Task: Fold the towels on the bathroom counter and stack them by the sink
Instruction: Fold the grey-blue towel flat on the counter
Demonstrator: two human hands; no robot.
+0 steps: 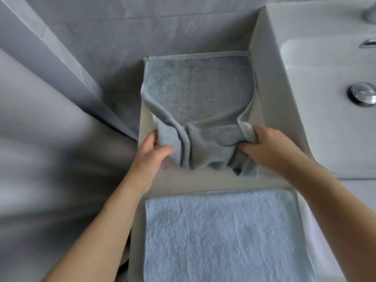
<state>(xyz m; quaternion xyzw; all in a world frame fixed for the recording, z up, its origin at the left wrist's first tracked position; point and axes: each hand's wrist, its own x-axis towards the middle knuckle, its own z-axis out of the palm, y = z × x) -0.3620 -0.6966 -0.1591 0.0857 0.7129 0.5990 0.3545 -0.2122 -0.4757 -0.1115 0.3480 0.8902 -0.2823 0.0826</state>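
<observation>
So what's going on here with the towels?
A person is folding towels on a bathroom counter next to the sink. The left hand and right hand each grip a near corner of the grey-blue towel, lifting its near edge. A lighter blue towel lies flat, closer to the person.

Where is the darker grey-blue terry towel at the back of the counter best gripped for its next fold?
Probably at its two near corners, from the near side, as now: the left hand and right hand each grip a bunched corner of the darker grey-blue terry towel. Its far hemmed edge lies flat and square, giving an edge to fold towards.
</observation>
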